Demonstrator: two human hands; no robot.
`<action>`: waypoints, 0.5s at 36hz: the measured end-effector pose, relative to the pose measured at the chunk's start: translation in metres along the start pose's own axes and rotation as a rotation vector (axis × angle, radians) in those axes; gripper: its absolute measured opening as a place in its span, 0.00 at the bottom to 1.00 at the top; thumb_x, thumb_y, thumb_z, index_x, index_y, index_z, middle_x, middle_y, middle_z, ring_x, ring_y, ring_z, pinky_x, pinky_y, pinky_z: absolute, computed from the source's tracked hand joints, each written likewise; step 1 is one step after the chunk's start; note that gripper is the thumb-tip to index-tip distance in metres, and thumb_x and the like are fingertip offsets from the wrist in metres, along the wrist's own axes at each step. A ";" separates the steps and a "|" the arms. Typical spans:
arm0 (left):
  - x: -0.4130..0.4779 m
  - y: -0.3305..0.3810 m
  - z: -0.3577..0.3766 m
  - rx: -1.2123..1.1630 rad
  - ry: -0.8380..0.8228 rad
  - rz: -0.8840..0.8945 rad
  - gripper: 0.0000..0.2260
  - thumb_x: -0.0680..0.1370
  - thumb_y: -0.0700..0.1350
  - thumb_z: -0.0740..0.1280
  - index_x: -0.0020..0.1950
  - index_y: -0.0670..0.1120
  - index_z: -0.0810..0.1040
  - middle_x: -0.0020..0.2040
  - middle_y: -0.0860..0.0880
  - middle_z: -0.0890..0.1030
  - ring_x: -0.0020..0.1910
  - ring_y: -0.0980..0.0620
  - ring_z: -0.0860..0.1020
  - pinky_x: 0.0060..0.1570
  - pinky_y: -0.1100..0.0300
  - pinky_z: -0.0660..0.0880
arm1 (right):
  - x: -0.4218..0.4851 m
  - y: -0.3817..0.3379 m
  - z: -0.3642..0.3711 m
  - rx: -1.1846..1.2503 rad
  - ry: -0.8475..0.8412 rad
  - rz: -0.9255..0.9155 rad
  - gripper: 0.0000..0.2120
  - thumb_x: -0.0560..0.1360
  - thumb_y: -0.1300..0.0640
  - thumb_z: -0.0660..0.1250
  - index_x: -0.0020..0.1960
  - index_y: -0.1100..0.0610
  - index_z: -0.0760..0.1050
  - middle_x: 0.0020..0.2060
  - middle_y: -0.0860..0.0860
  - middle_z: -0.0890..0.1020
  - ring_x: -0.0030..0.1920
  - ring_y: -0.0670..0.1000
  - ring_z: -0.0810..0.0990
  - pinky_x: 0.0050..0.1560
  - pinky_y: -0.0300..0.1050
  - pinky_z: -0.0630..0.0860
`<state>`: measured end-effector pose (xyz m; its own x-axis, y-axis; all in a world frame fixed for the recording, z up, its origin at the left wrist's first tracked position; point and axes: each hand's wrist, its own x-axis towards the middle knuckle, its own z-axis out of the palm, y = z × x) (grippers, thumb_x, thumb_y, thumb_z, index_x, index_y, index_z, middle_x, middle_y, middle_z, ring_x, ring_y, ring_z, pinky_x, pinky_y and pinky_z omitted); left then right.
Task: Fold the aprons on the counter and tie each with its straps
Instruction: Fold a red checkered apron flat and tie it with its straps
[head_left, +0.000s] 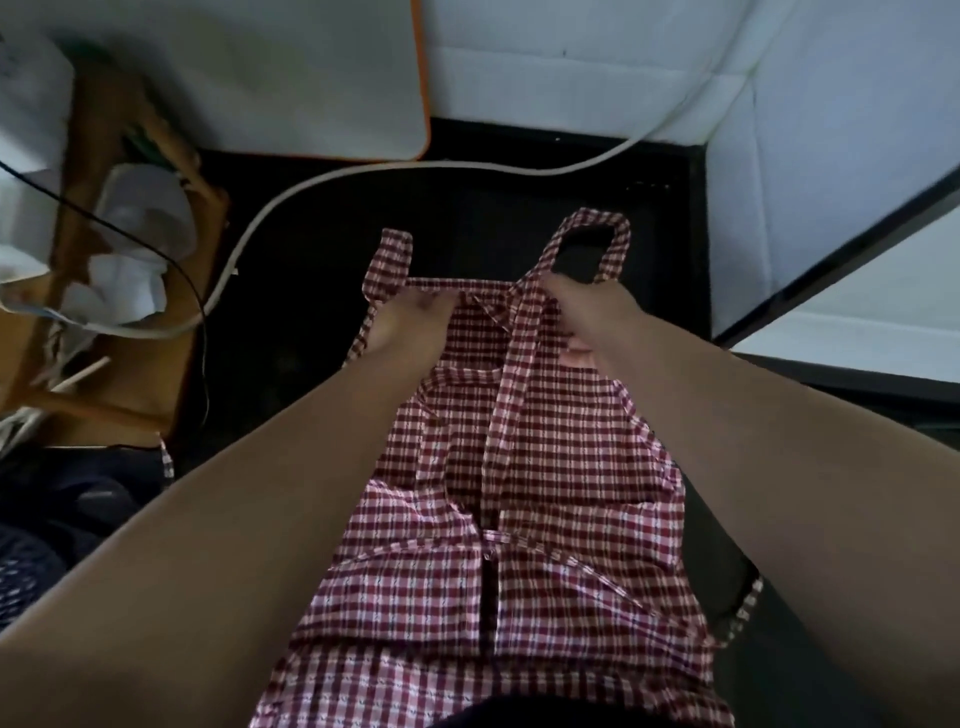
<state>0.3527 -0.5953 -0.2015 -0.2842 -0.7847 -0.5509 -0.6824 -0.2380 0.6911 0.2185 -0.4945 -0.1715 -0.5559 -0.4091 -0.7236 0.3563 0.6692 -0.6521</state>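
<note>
The left hand (408, 322) and right hand (576, 306) each grip the apron's (550, 467) top, seemingly laying it flat; folding should come next.

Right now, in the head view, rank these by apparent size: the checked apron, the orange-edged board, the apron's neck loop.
1. Apron, the largest, though it is also nearest the camera.
2. Board, partly out of frame.
3. Neck loop.
</note>
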 end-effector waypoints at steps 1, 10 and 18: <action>0.002 0.000 0.001 -0.027 0.028 0.003 0.18 0.77 0.58 0.62 0.57 0.46 0.79 0.50 0.47 0.82 0.49 0.46 0.80 0.52 0.50 0.78 | 0.003 0.001 0.004 -0.022 -0.002 0.000 0.31 0.74 0.44 0.68 0.69 0.60 0.66 0.59 0.54 0.76 0.51 0.52 0.75 0.45 0.44 0.75; 0.015 0.019 0.013 0.014 -0.139 0.200 0.22 0.80 0.56 0.61 0.74 0.53 0.66 0.68 0.51 0.74 0.58 0.54 0.77 0.62 0.55 0.74 | 0.023 0.006 0.004 -0.052 -0.014 -0.171 0.08 0.77 0.55 0.66 0.54 0.57 0.77 0.47 0.53 0.82 0.46 0.51 0.81 0.48 0.45 0.79; 0.018 0.032 0.018 -0.079 0.008 0.205 0.10 0.81 0.52 0.60 0.54 0.49 0.78 0.52 0.49 0.81 0.48 0.52 0.79 0.52 0.54 0.78 | 0.021 0.009 -0.016 0.000 0.061 -0.291 0.06 0.77 0.64 0.62 0.50 0.58 0.77 0.47 0.57 0.83 0.47 0.57 0.83 0.49 0.54 0.81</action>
<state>0.3135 -0.6065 -0.1977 -0.4066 -0.8256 -0.3913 -0.5554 -0.1167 0.8234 0.1981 -0.4866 -0.1888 -0.6788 -0.5460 -0.4911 0.1754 0.5289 -0.8304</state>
